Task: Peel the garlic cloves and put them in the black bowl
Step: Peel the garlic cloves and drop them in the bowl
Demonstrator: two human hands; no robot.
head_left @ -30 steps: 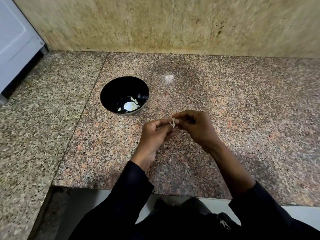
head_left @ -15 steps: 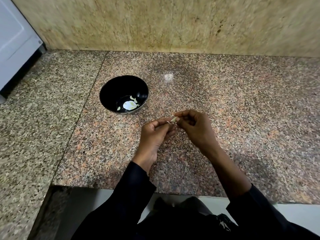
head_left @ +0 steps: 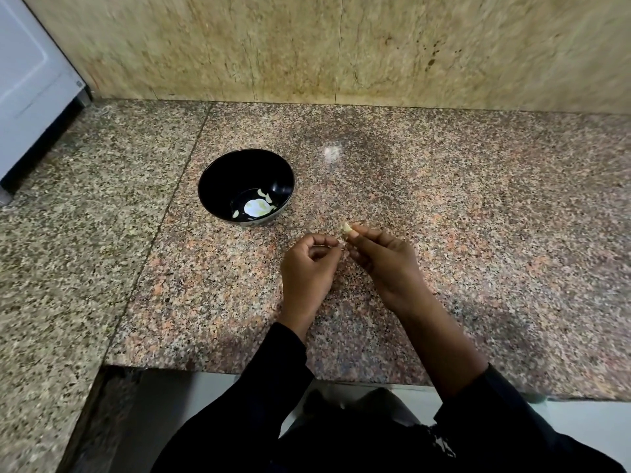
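Just above the middle of the frame the right hand (head_left: 386,257) pinches a garlic clove (head_left: 346,228) at its fingertips; the left hand (head_left: 310,268), fingers curled, seems to pinch a shred of skin. Best to pull the skin clean away, then drop the clove into the black bowl (head_left: 208,186) up-left, where about three cloves lie

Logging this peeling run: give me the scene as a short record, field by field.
surface: granite counter, stone wall behind
bowl: black bowl on the counter, left of and beyond the hands
bowl contents: a few pale garlic cloves at the bottom
right hand: right hand pinches a garlic clove at its fingertips
left hand: left hand, fingers curled, close beside the clove; whether it holds any skin is too small to tell
clove state: not in the bowl yet
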